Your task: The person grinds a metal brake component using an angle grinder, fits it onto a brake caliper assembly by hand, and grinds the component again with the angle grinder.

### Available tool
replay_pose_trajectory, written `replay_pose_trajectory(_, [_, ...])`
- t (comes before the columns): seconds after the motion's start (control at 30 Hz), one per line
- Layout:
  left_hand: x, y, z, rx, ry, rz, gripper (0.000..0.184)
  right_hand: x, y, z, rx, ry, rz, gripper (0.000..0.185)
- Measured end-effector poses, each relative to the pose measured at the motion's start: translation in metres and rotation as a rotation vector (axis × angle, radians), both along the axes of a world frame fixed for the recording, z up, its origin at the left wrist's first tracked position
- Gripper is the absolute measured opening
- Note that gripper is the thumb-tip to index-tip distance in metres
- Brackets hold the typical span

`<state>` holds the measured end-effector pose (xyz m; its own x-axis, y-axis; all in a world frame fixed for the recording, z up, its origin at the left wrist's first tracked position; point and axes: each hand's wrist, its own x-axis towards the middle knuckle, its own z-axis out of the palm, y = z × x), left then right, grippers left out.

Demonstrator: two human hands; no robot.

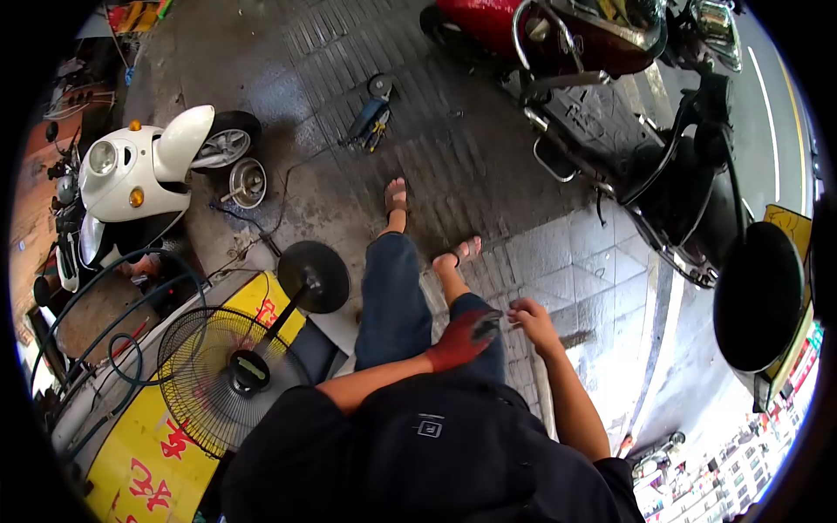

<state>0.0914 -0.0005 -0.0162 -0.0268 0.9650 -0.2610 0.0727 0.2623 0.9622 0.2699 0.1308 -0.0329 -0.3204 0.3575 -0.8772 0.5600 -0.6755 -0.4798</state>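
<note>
Red glove (456, 345) with dark fingertips: worn on the left hand (464, 338), located above the wearer's lap, over the jeans (397, 292). Its long axis runs across the body, fingertips pointing to the wearer's right and slightly forward. Left fingers bunched close together; from where I stand I cannot tell whether they grip anything. Right hand (534, 325): bare, fingers half bent and slightly parted, directed at the gloved fingertips and just beside them; contact cannot be confirmed.
</note>
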Motion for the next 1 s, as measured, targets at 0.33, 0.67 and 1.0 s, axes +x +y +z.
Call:
replay_pose_trajectory(0.33, [-0.123, 0.09, -0.174, -0.263, 0.122, 0.057, 0.045, -0.042, 0.103, -0.189, 0.176, 0.035, 0.197, 0.024])
replay_pose_trajectory(0.67, [-0.308, 0.26, -0.356, -0.031, 0.553, -0.147, 0.054, -0.033, 0.175, -0.415, 0.43, 0.013, 0.236, 0.018])
replay_pose_trajectory(1.0, [-0.301, 0.361, -0.356, 0.148, 0.393, -0.061, 0.042, -0.152, 0.166, -0.344, 0.932, 0.216, 0.917, 0.026])
